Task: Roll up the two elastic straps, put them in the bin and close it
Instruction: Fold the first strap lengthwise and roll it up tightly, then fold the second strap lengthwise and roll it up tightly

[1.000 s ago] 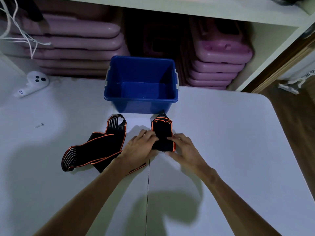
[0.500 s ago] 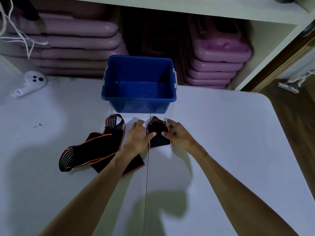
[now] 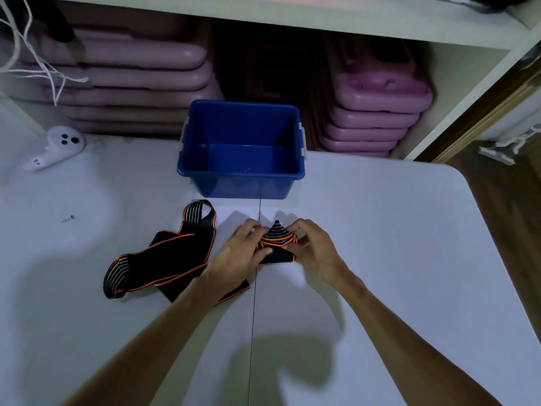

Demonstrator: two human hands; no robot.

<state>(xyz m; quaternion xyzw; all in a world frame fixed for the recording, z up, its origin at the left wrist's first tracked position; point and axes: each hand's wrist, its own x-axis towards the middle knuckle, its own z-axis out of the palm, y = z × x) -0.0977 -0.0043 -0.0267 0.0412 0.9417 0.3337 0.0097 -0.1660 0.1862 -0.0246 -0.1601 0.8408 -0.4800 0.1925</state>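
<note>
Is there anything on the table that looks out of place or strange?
Yes, two small things. A loose screw-like item lies alone on the white table, left of the second strap, which sprawls unrolled and twisted. A white controller also lies near the far left edge, unrelated to the straps.

Loose strap [image 3: 164, 259] partly under left hand [image 3: 237, 256]

A white table [image 3: 380, 259] with a rounded far-right corner spreads under and around the grip, a thin seam [image 3: 254, 317] running along it toward the viewer. Beyond the grip, a white shelf unit [image 3: 292, 24] holds stacks of purple plastic pieces [image 3: 374, 112] in a dim recess, with loose white cords [image 3: 35, 68] hanging far left. To the right lies brown wooden floor [image 3: 503, 230]; lighting is dim and bluish.
</note>
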